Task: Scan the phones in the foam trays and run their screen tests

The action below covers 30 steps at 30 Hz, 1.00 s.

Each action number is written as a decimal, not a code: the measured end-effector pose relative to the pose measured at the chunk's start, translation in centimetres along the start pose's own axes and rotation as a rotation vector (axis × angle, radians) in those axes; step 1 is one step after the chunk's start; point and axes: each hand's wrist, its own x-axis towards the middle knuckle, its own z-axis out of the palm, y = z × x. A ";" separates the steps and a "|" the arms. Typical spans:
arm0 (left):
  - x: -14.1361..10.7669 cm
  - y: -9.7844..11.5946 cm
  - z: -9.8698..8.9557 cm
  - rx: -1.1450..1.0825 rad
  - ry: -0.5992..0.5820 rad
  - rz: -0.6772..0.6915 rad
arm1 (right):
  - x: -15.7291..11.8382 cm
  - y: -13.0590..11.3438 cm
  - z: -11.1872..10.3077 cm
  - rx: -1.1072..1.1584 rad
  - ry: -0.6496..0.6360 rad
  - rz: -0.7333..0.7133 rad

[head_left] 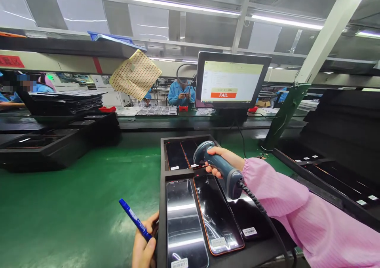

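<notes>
My right hand (218, 162) is wrapped round a dark blue barcode scanner (221, 167), held above a black foam tray (162, 204). Its head covers part of the far row of phones. A blue marker pen (135, 219) is gripped in my left hand (144, 242), which is beside the tray's left side. In the near row lie a phone (185, 224) at the left, an orange-edged phone (218, 216) set askew in the middle, and a dark phone (252, 216) partly under the scanner. Each bears a white barcode label near its lower end.
A monitor (231, 80) behind the tray shows FAIL on a red bar. Foam trays with phones stand at the left (53, 145) and right (335, 173). The scanner's cable (252, 196) runs down past my sleeve. Across the bench sits a person in blue (181, 92).
</notes>
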 end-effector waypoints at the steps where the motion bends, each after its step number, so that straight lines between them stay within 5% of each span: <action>1: 0.0 0.0 0.0 -0.004 -0.002 0.001 | 0.0 0.0 0.0 0.011 0.006 -0.008; 30: -0.2 0.1 0.0 -0.050 -0.028 -0.037 | 0.3 -0.2 0.5 0.013 -0.012 -0.014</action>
